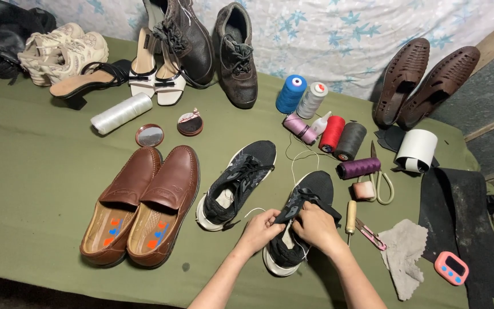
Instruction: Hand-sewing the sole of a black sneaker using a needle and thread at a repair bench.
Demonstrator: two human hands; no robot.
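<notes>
A black knit sneaker with a white sole [307,197] lies on the green cloth in front of me. My left hand [261,229] pinches its tongue and a white thread near the opening. Over the sneaker's collar, my right hand [315,224] grips the same tongue from the other side. White thread [298,157] runs from the shoe up toward the spools. The matching sneaker [236,183] rests just to the left, untouched.
Brown loafers [144,203] sit at left. Thread spools [330,134], scissors [379,180], an awl [350,216], a small cutter [371,234], a grey rag [404,252] and a pink timer [451,268] lie at right. Several other shoes line the back wall.
</notes>
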